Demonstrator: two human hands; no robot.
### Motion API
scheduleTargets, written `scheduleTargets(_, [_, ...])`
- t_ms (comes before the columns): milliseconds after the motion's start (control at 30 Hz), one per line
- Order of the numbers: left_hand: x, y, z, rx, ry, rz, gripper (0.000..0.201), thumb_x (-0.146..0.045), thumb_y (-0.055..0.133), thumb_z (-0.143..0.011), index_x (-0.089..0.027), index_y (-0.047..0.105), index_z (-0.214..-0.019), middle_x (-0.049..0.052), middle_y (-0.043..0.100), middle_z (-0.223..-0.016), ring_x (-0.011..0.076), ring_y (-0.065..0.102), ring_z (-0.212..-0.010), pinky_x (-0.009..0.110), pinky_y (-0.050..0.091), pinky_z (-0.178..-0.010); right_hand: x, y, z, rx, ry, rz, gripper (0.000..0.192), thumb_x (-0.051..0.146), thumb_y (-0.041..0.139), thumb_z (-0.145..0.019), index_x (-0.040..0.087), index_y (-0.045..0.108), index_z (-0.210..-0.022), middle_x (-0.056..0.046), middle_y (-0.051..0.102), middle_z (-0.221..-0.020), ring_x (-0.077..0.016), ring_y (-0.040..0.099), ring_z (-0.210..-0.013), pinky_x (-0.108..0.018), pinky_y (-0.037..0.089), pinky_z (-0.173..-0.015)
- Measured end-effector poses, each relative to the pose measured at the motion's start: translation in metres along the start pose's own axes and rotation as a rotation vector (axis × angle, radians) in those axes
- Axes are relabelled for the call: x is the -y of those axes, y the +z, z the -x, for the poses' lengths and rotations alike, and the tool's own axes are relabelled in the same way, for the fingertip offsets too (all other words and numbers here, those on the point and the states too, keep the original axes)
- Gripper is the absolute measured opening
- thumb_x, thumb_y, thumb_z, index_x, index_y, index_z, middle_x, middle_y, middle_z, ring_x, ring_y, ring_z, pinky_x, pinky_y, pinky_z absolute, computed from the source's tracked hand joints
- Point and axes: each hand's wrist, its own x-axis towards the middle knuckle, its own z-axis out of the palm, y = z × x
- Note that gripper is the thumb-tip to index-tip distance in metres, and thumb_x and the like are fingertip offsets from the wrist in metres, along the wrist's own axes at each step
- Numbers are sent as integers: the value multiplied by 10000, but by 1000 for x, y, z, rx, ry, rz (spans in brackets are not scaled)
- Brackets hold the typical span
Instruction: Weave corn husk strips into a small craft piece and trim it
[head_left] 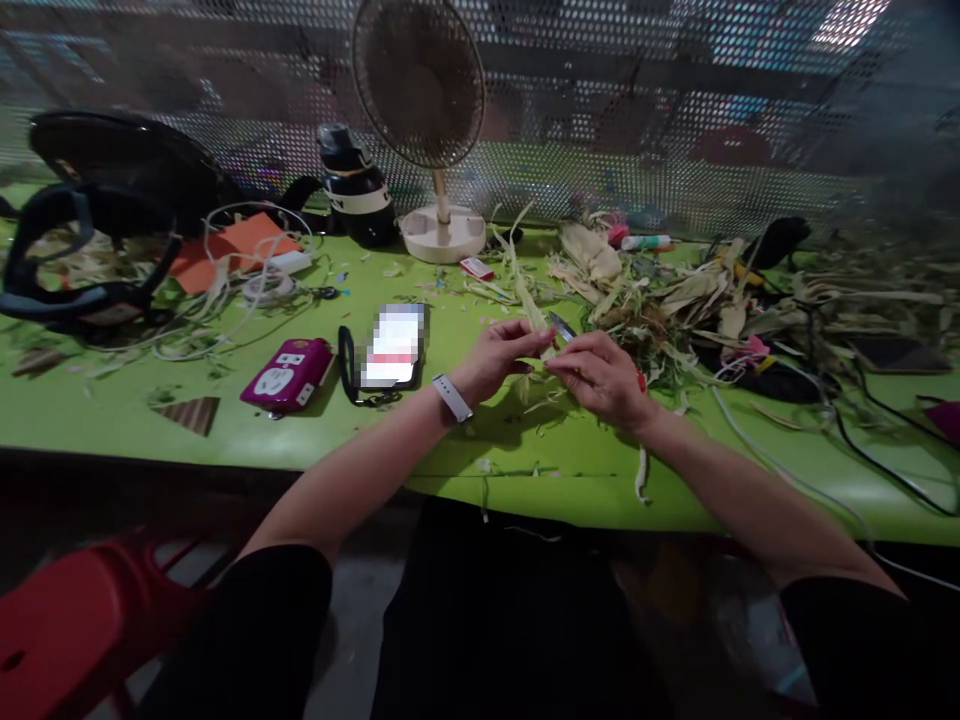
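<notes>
A pale strip of dried corn husk (527,298) rises from between my hands, its thin end reaching up and left. My left hand (501,358) is closed in a pinch on the lower part of the strip. Close beside it, my right hand (604,380) wraps around scissors, whose metal blades (561,326) stick out past the fingers and whose red handle (642,381) shows behind the palm. The right thumb and fingertip also meet at the husk's lower end; whether they grip it I cannot tell. Small husk scraps lie on the green table beneath both hands.
Heaped husks (652,290) cover the table's right side, with cables (832,420) running through them. Left of my hands lie a phone (394,345) and a purple power box (289,375). A fan (442,232) and black bottle (360,195) stand behind, before a perforated metal screen.
</notes>
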Motion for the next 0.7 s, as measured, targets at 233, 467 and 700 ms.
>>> scheduleTargets(233, [8, 5, 4, 165, 28, -190, 409, -378, 840, -594, -139, 509, -618, -32, 589, -545, 61, 548, -459, 194, 426, -466, -4, -2, -14, 38, 676, -418, 372, 519, 739, -705, 175, 602, -744, 12, 559, -687, -106, 502, -604, -253, 399, -555])
scheduleTargets(467, [6, 3, 4, 258, -16, -221, 392, -318, 847, -598, -138, 500, -628, -55, 554, -515, 36, 501, -439, 172, 394, -451, -6, 8, -16, -49, 955, -799, 467, 568, 810, -566, 168, 570, -591, 48, 486, -554, -63, 390, -517, -232, 303, -491])
scheduleTargets(700, [4, -2, 2, 285, -104, -223, 368, -306, 859, -571, -121, 554, -659, -44, 590, -585, 31, 509, -490, 175, 414, -499, -12, 0, -19, -175, 1054, -966, 428, 512, 832, -571, 180, 595, -700, 50, 557, -634, -47, 446, -510, -199, 375, -483])
